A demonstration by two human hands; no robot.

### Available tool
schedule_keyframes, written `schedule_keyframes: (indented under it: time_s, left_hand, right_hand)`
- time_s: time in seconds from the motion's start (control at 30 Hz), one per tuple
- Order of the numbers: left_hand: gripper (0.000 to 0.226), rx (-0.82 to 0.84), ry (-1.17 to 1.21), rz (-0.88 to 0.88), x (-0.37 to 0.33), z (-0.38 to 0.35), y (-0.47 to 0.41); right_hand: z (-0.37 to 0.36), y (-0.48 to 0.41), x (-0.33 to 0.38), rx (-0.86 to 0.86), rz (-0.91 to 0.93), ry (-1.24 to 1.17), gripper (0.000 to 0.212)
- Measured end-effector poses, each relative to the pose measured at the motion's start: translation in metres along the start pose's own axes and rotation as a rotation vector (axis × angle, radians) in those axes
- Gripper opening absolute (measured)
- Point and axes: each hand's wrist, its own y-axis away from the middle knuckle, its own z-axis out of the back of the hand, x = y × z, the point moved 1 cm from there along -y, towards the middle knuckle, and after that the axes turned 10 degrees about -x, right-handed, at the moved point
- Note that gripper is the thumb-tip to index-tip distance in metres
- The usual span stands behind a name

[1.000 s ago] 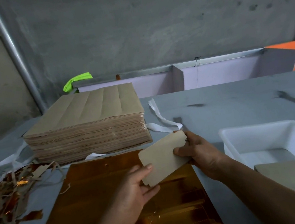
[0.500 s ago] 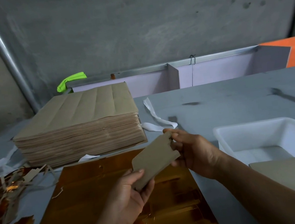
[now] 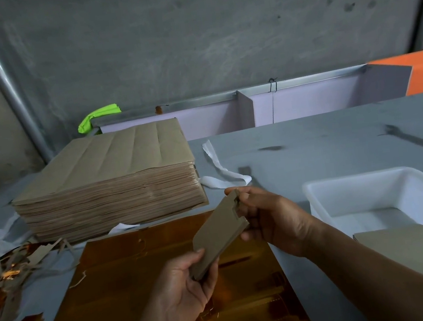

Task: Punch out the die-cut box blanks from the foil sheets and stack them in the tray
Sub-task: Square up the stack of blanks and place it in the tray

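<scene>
Left hand: your left hand (image 3: 178,282) is at near centre, palm turned up. Its fingers (image 3: 210,271) curl under the near corner of the held blanks, with the thumb pressed on top, pinching them.
Right hand: your right hand (image 3: 270,217) is just beyond it and to the right. Its fingers (image 3: 247,191) are curled round the far, notched end of the same blanks, gripping it.
Held blanks: the held blanks (image 3: 219,236) are a thin brown bundle with die-cut notches. They are lifted off the desk and tilted, plain side up, above the foil sheet.
Foil sheet: the foil sheet (image 3: 139,276) is a shiny copper-gold sheet lying flat on the near part of the desk, under both hands.
Tray: the tray (image 3: 357,180) is a white plastic tray on the right, just beside your right forearm.
Stacked blanks: the stacked blanks (image 3: 407,247) are brown pieces lying flat in the near end of the tray.
Sheet pile: the sheet pile (image 3: 110,180) is a tall pile of brown, creased sheets at far left, just beyond the foil sheet.
Scraps: the scraps (image 3: 4,276) are a tangle of brown and gold offcuts at the near left edge.
White strip: the white strip (image 3: 220,171) is a curled band just right of the sheet pile.
Desk: the desk (image 3: 311,141) has a grey top that runs back to a grey wall (image 3: 188,41).
</scene>
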Motion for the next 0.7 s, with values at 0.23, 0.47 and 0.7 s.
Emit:
schedule_keyframes:
  time_s: [0.23, 0.47, 0.7]
  left_hand:
    - [0.047, 0.012, -0.012, -0.015, 0.0039, -0.0002, -0.0006]
    - [0.046, 0.005, -0.025, -0.066, 0.0051, 0.0004, -0.0017]
    - [0.048, -0.046, 0.005, -0.256, 0.0047, -0.0026, -0.0044]
  right_hand:
    - [0.0001, -0.0011, -0.0004, -0.012, 0.018, 0.038, 0.034]
    - [-0.0008, -0.0002, -0.0005, -0.026, 0.024, 0.062, 0.040]
    - [-0.0006, -0.0009, -0.0007, 0.022, -0.021, 0.041, 0.029]
